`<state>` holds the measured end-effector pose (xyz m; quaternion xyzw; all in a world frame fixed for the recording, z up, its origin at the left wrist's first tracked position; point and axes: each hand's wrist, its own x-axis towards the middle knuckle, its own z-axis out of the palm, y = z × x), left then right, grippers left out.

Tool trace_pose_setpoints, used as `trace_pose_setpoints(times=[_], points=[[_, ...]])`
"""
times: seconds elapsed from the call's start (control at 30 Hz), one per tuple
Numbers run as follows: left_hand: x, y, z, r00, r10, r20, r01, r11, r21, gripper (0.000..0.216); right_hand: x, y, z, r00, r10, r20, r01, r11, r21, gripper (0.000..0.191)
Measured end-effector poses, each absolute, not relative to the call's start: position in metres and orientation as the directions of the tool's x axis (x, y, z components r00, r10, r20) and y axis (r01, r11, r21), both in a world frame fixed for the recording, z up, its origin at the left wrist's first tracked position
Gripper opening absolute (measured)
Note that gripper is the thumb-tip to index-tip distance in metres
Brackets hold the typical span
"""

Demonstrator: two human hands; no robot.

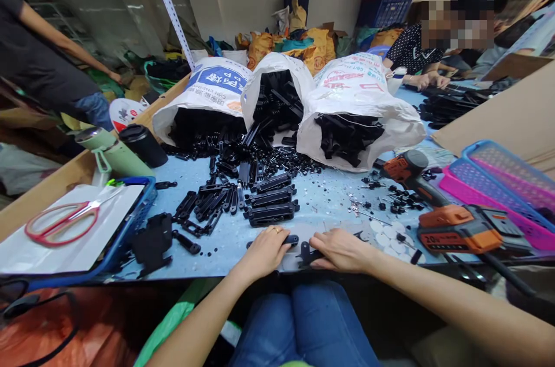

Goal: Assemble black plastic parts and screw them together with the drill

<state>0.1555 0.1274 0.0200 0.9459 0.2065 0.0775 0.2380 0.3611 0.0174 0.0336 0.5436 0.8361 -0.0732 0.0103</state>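
Head view, blue table (225, 245) near edge: left hand (264, 251) clasps one black plastic bar (291, 238); right hand (342, 250), half-curled, covers one black plastic bracket (306, 254), grip unclear. Three white woven sacks (269, 65) behind.

At the near edge of the table (325, 199): left hand (264, 251) and right hand (342, 250) side by side, on small parts (303, 251). Just behind them, stacked parts (271, 199); farther back, three sacks (277, 95) in a row. Right of the hands, a drill (446, 214); left, scissors (60, 222) on a tray (139, 205).
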Motion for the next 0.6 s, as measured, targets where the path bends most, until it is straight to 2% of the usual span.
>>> trace_pose_setpoints(times=[0.23,0.37,0.47,0.6], points=[[0.166,0.121,0.023,0.903,0.428,0.018,0.372,-0.804,0.464,0.04,0.352,0.009,0.023,-0.377,0.917,-0.129,0.921,0.356,-0.16,0.036],[0.164,0.119,0.025,0.892,0.451,0.036,0.385,-0.798,0.464,0.065,0.34,0.008,0.025,-0.256,0.966,-0.036,0.966,0.254,-0.056,0.035],[0.161,0.117,0.024,0.872,0.487,0.048,0.406,-0.775,0.484,0.068,0.332,0.005,0.028,-0.215,0.976,0.022,0.976,0.215,0.017,0.032],[0.16,0.117,0.024,0.866,0.495,0.071,0.404,-0.776,0.485,0.065,0.33,0.004,0.036,-0.233,0.972,0.017,0.972,0.232,0.039,0.029]])
